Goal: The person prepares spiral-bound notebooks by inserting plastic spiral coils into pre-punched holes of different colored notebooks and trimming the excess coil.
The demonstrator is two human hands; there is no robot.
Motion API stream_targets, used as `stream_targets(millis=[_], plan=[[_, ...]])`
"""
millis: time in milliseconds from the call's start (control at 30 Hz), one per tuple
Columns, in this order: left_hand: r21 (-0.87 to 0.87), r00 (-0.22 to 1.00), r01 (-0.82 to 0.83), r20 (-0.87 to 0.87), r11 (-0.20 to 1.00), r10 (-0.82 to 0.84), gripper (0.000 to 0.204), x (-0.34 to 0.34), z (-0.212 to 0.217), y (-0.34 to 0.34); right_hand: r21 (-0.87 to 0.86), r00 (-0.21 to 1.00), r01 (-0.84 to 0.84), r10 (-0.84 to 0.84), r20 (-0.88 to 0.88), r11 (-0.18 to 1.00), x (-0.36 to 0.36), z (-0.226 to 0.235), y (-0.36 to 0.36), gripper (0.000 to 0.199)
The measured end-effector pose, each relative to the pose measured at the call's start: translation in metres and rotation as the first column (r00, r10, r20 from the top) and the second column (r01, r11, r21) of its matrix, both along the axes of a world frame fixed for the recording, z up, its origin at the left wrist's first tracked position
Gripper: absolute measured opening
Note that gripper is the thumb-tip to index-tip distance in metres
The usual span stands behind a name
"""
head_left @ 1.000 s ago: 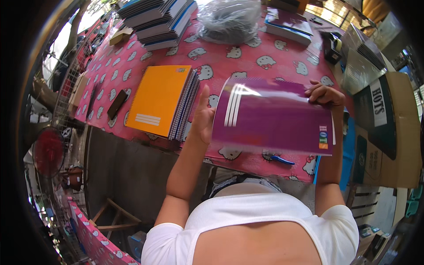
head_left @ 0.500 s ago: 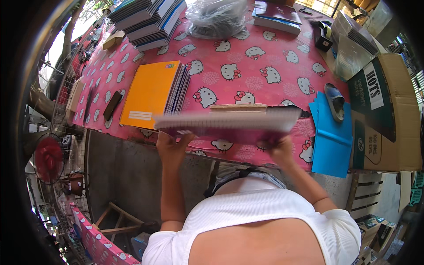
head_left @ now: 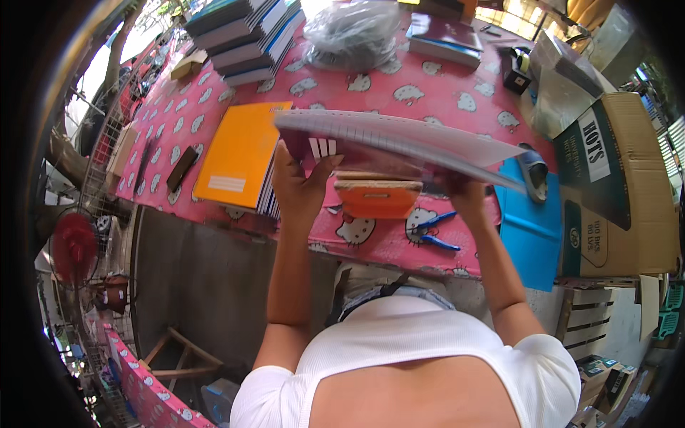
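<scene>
Both my hands hold a purple-covered notebook [head_left: 399, 143] tilted above the table, its pages partly fanned and blurred. My left hand [head_left: 303, 182] grips its left end with the thumb against the cover. The right end is in my right hand [head_left: 465, 191], whose fingers are partly hidden beneath it. Below the notebook, an orange block with a brown top [head_left: 378, 198] stands near the table's front edge. Blue-handled pliers [head_left: 437, 234] lie beside it. Left of my left hand sits a stack of spiral notebooks with an orange cover [head_left: 239, 153].
On the pink patterned table [head_left: 342, 93] stand a tall notebook stack [head_left: 246, 43], a clear plastic bag [head_left: 349, 36] and dark red books [head_left: 446, 36]. At right are blue sheets [head_left: 531, 235] under a slipper [head_left: 534, 175], beside a cardboard box [head_left: 624, 185]. A red fan [head_left: 73, 246] is at left.
Both hands have raised the notebook away from me and tilted it, its right end swinging rightward over the blue sheets. The orange block and pliers have come into view beneath.
</scene>
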State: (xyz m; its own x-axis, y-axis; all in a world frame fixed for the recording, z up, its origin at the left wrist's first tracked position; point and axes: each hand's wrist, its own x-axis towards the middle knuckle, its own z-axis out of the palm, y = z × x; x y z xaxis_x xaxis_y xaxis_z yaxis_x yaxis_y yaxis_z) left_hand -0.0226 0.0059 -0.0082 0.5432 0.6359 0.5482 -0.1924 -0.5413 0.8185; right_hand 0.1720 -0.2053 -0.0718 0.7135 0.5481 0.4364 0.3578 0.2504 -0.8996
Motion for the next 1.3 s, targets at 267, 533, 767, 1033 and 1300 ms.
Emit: stream_targets(millis=[267, 533, 767, 1033, 1300], plan=[[-0.313, 0.997, -0.077, 0.006, 0.947, 0.083, 0.072, 0.004, -0.051, 0.004, -0.449, 0.995, 0.075, -0.035, 0.096, 0.891, -0.01, -0.053, -0.006, 0.047], [-0.547, 0.989, -0.001, -0.125, 0.837, -0.081, 0.101, 0.011, -0.074, 0.001, -0.385, 0.996, 0.082, -0.068, 0.048, 0.919, -0.018, -0.107, -0.008, 0.099], [-0.296, 0.974, -0.062, 0.192, 0.953, 0.122, 0.072, -0.09, 0.036, 0.067, 0.412, 0.857, 0.146, -0.323, 0.402, 0.9, -0.056, 0.05, -0.009, 0.064], [-0.54, 0.591, -0.617, 0.163, 0.572, 0.79, 0.018, -0.282, -0.029, 0.343, -0.118, 0.608, -0.752, 0.751, 0.257, 0.649, -0.172, 0.097, 0.129, 0.033], [-0.06, 0.411, -0.901, -0.438, 0.43, 0.8, 0.03, -0.388, -0.092, 0.556, -0.082, 0.576, -0.809, 0.756, -0.311, 0.583, -0.249, 0.092, 0.243, 0.025]])
